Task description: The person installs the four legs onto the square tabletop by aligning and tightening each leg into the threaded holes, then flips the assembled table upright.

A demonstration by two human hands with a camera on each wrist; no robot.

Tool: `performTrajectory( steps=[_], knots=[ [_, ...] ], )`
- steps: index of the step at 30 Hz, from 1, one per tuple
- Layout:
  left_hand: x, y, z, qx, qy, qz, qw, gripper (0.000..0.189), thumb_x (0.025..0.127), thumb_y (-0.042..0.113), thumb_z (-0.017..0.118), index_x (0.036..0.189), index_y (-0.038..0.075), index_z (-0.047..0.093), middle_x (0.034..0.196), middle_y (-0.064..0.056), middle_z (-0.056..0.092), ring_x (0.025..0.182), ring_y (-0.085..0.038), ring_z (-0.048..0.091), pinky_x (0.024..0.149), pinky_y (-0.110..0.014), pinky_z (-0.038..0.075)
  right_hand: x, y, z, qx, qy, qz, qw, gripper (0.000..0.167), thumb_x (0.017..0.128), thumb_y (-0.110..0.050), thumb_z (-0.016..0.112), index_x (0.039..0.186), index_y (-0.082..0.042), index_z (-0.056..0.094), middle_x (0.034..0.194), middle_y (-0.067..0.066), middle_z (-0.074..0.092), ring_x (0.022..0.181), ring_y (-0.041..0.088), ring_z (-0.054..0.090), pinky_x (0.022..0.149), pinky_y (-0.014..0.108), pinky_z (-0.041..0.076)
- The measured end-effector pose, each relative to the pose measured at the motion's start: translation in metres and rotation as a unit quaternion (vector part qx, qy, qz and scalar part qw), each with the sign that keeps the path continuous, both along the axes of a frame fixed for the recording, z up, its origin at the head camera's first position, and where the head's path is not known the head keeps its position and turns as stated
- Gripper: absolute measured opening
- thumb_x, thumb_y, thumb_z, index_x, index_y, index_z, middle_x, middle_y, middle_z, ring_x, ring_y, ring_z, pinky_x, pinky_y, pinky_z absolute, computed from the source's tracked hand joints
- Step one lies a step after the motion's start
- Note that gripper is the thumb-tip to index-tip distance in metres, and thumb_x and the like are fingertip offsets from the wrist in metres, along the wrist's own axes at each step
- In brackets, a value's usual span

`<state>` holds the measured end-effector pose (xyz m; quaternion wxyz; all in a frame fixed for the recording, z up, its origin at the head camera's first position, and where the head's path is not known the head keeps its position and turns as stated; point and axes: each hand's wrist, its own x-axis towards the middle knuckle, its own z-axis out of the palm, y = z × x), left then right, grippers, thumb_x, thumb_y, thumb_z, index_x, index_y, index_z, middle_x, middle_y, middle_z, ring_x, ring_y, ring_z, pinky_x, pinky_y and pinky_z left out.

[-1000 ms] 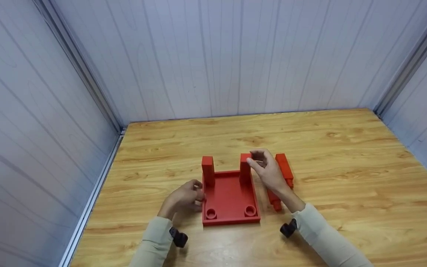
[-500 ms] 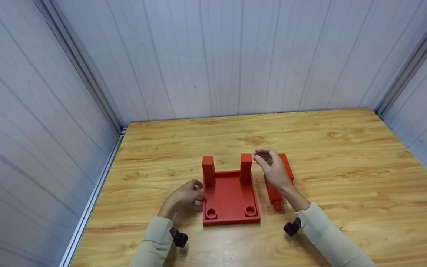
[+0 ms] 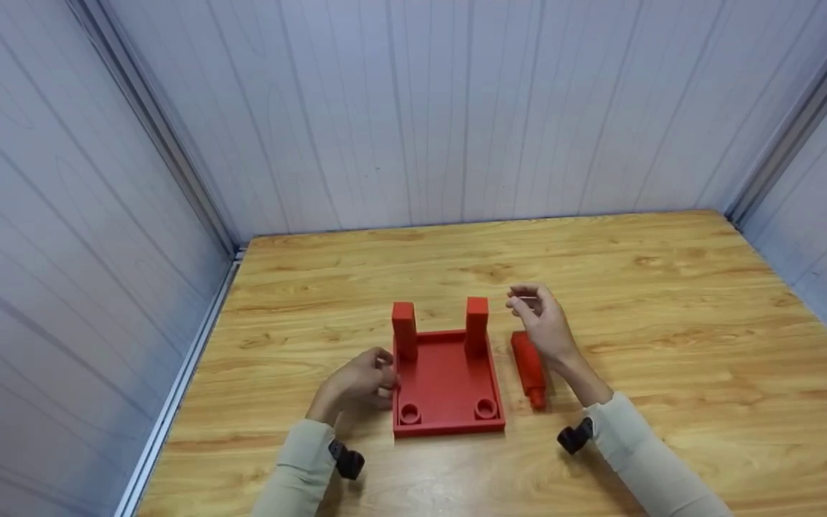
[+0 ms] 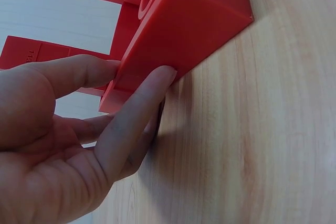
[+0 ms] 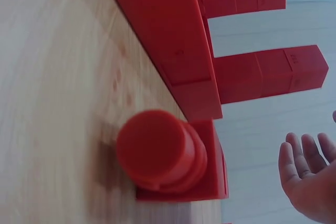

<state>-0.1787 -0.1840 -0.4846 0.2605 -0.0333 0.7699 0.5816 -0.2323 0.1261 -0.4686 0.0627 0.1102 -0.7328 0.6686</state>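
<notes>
A shallow red tray (image 3: 446,380) lies on the table, two square red posts (image 3: 403,330) standing in its far corners. Round sockets (image 3: 485,408) show in both near corners. My left hand (image 3: 360,380) holds the tray's left side; in the left wrist view the thumb (image 4: 86,71) meets the rim and a finger (image 4: 152,93) presses the outer wall. Right of the tray, my right hand (image 3: 544,323) hovers with loosely bent fingers and nothing in it. Below it lies a loose red post (image 3: 528,366) with a round peg (image 5: 155,148). The second loose post is hidden by this hand.
The wood-grain table (image 3: 672,323) extends around the tray on every side. A pale panel wall (image 3: 428,108) rises behind it, with side panels at left and right. Each wrist carries a small black camera (image 3: 346,459).
My right hand has let go of the tray's far right post and moved right, over the loose posts. The left hand and the tray have stayed in place.
</notes>
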Motion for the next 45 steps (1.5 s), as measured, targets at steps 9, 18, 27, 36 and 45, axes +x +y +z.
performTrajectory(
  steps=[9, 18, 27, 36, 45],
  knots=[
    [0.001, -0.002, 0.000, 0.000, 0.004, -0.007, 1.0000, 0.044, 0.087, -0.002, 0.051, 0.130, -0.005, 0.038, 0.107, -0.019, 0.057, 0.086, -0.024, 0.061, 0.071, -0.039, 0.058, -0.005, 0.016, 0.004, -0.002, -0.024, -0.016, 0.9996, 0.033, 0.098, -0.013, 0.052, 0.124, 0.006, 0.047, 0.119, 0.017, 0.052, 0.099, 0.016, 0.060, 0.090, 0.030, 0.052],
    [0.002, -0.002, 0.000, 0.000, 0.001, -0.003, 1.0000, 0.045, 0.086, -0.004, 0.053, 0.129, -0.005, 0.038, 0.108, -0.019, 0.056, 0.084, -0.024, 0.060, 0.072, -0.040, 0.059, -0.011, 0.029, 0.006, 0.013, -0.056, -0.041, 0.9975, 0.036, 0.098, -0.017, 0.051, 0.127, 0.005, 0.046, 0.125, 0.021, 0.050, 0.101, 0.017, 0.060, 0.095, 0.038, 0.051],
    [0.001, -0.001, 0.001, -0.004, 0.002, 0.001, 1.0000, 0.041, 0.088, -0.001, 0.053, 0.127, -0.004, 0.040, 0.104, -0.018, 0.057, 0.083, -0.023, 0.060, 0.072, -0.041, 0.058, -0.014, 0.040, 0.003, 0.025, -0.083, -0.065, 0.9941, 0.040, 0.099, -0.018, 0.049, 0.130, 0.007, 0.043, 0.127, 0.021, 0.046, 0.109, 0.024, 0.057, 0.093, 0.034, 0.053],
    [0.000, -0.001, -0.001, -0.006, 0.003, -0.009, 0.9999, 0.043, 0.088, -0.002, 0.054, 0.128, -0.004, 0.038, 0.102, -0.018, 0.057, 0.083, -0.024, 0.060, 0.072, -0.038, 0.059, -0.018, 0.046, -0.005, 0.002, -0.105, -0.087, 0.9907, 0.037, 0.099, -0.019, 0.049, 0.128, 0.002, 0.044, 0.124, 0.018, 0.046, 0.104, 0.021, 0.057, 0.092, 0.032, 0.052],
    [0.000, -0.003, -0.001, -0.001, 0.000, -0.010, 0.9999, 0.045, 0.087, -0.002, 0.055, 0.129, -0.004, 0.038, 0.106, -0.019, 0.057, 0.086, -0.025, 0.061, 0.073, -0.039, 0.059, -0.021, 0.053, -0.012, 0.025, -0.103, -0.109, 0.9883, 0.036, 0.099, -0.022, 0.049, 0.127, 0.001, 0.046, 0.118, 0.013, 0.049, 0.108, 0.030, 0.054, 0.089, 0.030, 0.052]
  ],
)
